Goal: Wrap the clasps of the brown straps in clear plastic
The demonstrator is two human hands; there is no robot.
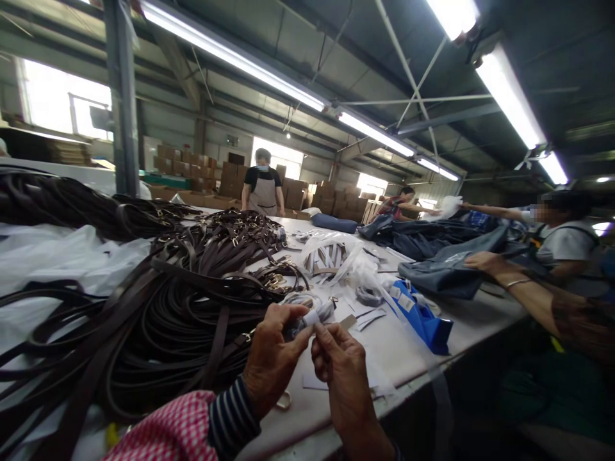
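White wrapping (pixel 314 315) looks light and soft, best pinched at its middle. The left hand (pixel 273 358) holds it between closed fingers above the table (pixel 408 349) near its front edge; the right hand (pixel 343 378) curls close, its grip unclear.

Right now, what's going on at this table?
A person's left hand and right hand pinch a small white-wrapped piece beside a big heap of dark brown leather straps with metal buckles. To the right, a co-worker's hand rests on a grey-blue fabric bag; an aproned person stands at the far end.
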